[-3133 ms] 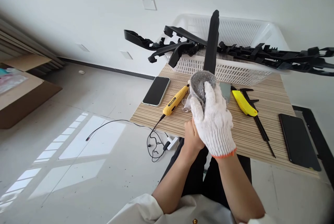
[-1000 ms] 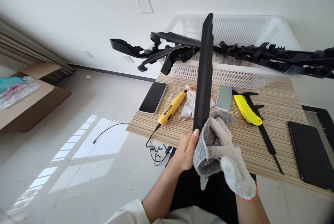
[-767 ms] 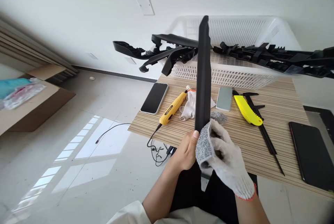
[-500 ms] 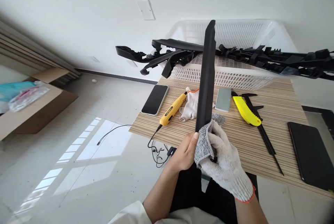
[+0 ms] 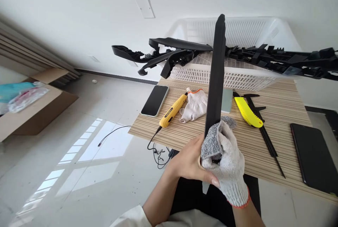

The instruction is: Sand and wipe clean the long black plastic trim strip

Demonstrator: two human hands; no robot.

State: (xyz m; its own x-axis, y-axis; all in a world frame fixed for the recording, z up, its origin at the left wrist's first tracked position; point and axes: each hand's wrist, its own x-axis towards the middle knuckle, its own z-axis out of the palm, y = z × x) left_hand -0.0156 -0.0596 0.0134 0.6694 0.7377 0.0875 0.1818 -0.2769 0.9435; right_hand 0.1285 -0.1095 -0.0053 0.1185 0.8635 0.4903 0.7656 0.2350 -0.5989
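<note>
A long black plastic trim strip (image 5: 216, 68) stands nearly upright in front of me, its top end over the basket. My left hand (image 5: 188, 161), bare, is closed around the strip's lower part, its thumb lying across by the right glove. My right hand (image 5: 228, 163), in a white knit glove with an orange cuff edge, presses a grey cloth (image 5: 212, 142) around the strip just above the left hand. The left fingertips are hidden behind the strip. Beyond it a spare white glove (image 5: 194, 106) lies on the wood-grain table (image 5: 176, 135).
Several black plastic trim parts (image 5: 182, 45) lie across a white basket (image 5: 248, 77), sticking out both sides. On the table are a yellow corded tool (image 5: 173, 111), a phone (image 5: 155, 100), a grey-green slab (image 5: 227, 100), a yellow-handled knife (image 5: 248, 112), black calipers (image 5: 264, 128) and a black phone (image 5: 314, 156).
The strip and both hands have shifted slightly right in view. My left hand has slid lower, its thumb now pointing toward the right glove. The cloth stays wrapped at the strip.
</note>
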